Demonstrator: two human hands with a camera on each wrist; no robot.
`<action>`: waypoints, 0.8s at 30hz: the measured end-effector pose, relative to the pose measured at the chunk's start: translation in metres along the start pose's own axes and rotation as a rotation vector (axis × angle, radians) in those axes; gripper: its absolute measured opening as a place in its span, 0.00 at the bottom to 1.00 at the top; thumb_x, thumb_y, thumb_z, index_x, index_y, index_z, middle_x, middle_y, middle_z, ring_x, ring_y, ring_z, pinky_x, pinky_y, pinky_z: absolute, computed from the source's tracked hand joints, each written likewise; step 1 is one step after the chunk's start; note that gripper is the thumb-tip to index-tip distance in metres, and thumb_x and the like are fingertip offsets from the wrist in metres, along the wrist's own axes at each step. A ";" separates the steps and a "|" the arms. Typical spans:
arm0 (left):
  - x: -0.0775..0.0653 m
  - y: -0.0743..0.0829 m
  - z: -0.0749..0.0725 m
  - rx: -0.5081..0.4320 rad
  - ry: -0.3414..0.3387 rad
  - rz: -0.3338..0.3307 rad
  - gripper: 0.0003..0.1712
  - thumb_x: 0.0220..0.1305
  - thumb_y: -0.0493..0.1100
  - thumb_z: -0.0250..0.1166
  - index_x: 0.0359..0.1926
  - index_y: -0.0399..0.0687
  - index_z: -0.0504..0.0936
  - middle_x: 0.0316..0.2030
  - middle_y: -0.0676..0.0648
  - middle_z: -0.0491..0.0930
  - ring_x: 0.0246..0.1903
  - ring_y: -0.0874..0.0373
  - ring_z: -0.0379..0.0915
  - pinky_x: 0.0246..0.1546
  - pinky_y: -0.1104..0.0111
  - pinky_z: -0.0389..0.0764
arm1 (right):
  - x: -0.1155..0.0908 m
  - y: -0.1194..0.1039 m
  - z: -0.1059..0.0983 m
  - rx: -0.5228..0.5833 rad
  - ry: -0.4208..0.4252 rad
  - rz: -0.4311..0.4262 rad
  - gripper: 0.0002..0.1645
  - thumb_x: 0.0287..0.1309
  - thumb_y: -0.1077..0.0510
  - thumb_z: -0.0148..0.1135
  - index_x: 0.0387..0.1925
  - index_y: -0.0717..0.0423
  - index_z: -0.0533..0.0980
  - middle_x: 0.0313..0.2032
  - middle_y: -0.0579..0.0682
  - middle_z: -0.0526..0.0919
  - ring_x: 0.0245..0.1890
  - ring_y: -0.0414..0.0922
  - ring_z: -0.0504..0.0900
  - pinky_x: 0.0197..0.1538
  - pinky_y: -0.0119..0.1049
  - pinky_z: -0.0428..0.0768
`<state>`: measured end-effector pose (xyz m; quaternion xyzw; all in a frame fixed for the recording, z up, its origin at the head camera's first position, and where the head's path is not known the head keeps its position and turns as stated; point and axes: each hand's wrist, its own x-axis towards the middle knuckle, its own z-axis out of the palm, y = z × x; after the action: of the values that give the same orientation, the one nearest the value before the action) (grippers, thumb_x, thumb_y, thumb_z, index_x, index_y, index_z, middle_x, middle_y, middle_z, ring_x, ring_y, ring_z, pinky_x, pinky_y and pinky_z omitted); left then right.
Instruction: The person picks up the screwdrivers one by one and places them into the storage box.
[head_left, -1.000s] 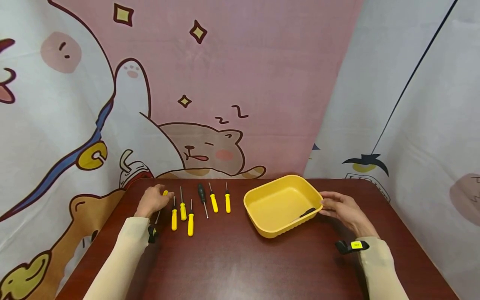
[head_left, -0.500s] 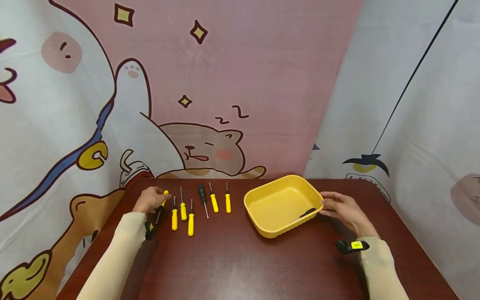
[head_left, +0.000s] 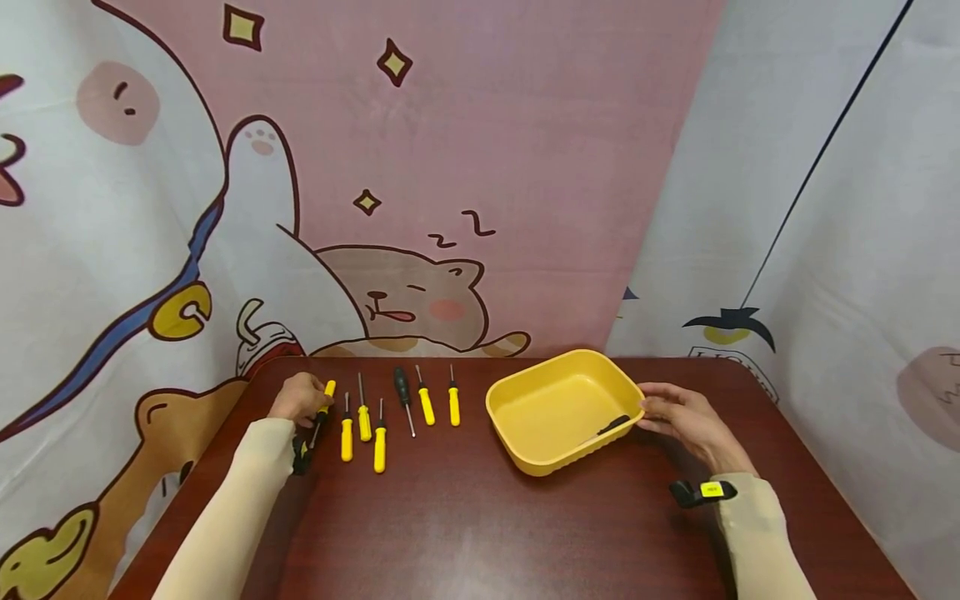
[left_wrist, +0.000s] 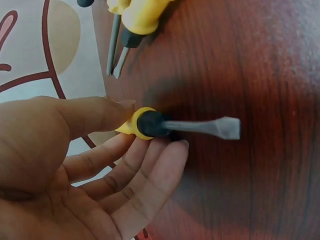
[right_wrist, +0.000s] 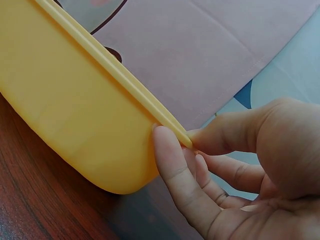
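Observation:
At the table's far left, my left hand (head_left: 298, 398) pinches a flat-blade screwdriver (left_wrist: 152, 123) with a yellow and black handle between thumb and fingers. Its blade points toward the wrist camera in the left wrist view. My right hand (head_left: 688, 418) grips the right corner of a yellow plastic basin (head_left: 534, 467), the thumb on the rim (right_wrist: 170, 125) and a finger against the outer wall. Inside the basin lies a small screwdriver with a black handle (head_left: 617, 424).
Several yellow-handled screwdrivers (head_left: 347, 440) lie loosely in a row right of my left hand. Among them is a dark-handled screwdriver (head_left: 402, 385). All rest on the reddish-brown table (head_left: 480, 533), which ends at a printed cloth backdrop (head_left: 525, 167).
My left hand has shifted slightly left, and more of the screwdriver's handle and shaft now shows beside it. My right hand and the basin stay where they were.

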<state>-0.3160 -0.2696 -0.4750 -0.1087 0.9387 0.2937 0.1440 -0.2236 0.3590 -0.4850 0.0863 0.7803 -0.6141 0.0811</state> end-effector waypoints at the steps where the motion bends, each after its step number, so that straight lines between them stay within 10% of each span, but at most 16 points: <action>1: 0.000 0.000 0.000 -0.004 -0.003 -0.001 0.24 0.71 0.37 0.63 0.61 0.24 0.72 0.48 0.29 0.77 0.39 0.43 0.80 0.35 0.58 0.89 | 0.000 0.000 0.000 0.000 0.000 -0.001 0.35 0.71 0.57 0.62 0.73 0.64 0.64 0.65 0.72 0.72 0.42 0.42 0.88 0.51 0.40 0.87; 24: 0.003 -0.001 -0.002 -0.017 -0.003 -0.017 0.17 0.67 0.36 0.62 0.53 0.28 0.76 0.38 0.37 0.75 0.33 0.49 0.78 0.33 0.58 0.89 | 0.001 0.001 -0.001 0.015 -0.009 -0.012 0.33 0.72 0.59 0.60 0.73 0.65 0.64 0.64 0.72 0.72 0.41 0.42 0.88 0.51 0.40 0.87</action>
<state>-0.3186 -0.2718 -0.4745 -0.1174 0.9350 0.3008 0.1469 -0.2239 0.3604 -0.4861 0.0795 0.7758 -0.6208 0.0803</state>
